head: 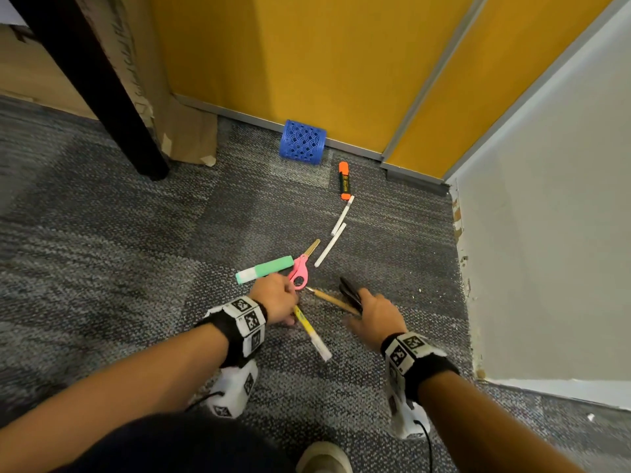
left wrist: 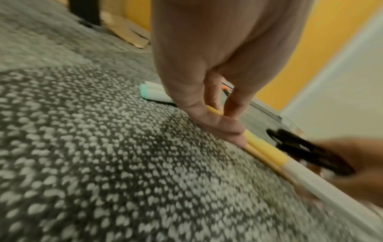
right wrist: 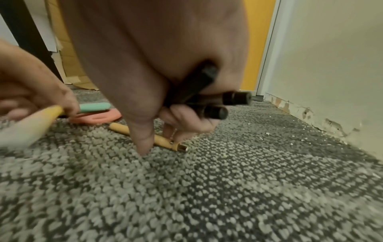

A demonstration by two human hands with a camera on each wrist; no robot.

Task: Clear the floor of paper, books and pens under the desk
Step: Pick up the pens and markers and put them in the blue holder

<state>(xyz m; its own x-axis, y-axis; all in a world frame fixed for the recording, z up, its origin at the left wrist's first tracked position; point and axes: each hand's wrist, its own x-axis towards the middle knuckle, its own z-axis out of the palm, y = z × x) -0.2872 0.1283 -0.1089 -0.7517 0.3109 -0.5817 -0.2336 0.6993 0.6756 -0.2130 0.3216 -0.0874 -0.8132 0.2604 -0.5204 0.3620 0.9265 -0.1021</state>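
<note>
1. The clearing is judged to be partly done at best: no paper or books show on the grey speckled carpet floor [head: 136, 233] in these views, but several writing things lie there. No judgement is possible about what is outside the views.
2. Loose on the carpet, well apart from the hands, are an orange and black highlighter [head: 345, 180] near the yellow partition wall [head: 307, 63], and 2 thin white pens, the farther white pen [head: 342, 216] and the nearer white pen [head: 330, 244], lying almost end to end.
3. Close to the hands lie a mint green highlighter [head: 264, 269] and pink-handled scissors [head: 301, 271], touching or nearly touching each other; neither is lifted.
4. A blue perforated plastic pen holder [head: 303, 142] lies on its side against the partition's base, and nothing can be seen in it. It looks like the likely place for the pens.
5. The left hand [head: 275, 298] is curled, its thumb and fingers [left wrist: 232, 104] pinching a yellow and white pen [head: 312, 332] low at the carpet; a second slim yellowish stick seems to lie alongside it in the left wrist view.
6. The right hand [head: 375, 315] is closed round 3 black markers [right wrist: 215, 101] tucked in its palm, while its free fingertips reach down to a tan wooden-looking pen [right wrist: 145, 135] lying on the carpet. Whether they grip it yet cannot be told.
7. The black table leg [head: 102, 90] and a piece of brown cardboard [head: 184, 131] stand at the far left.
</note>
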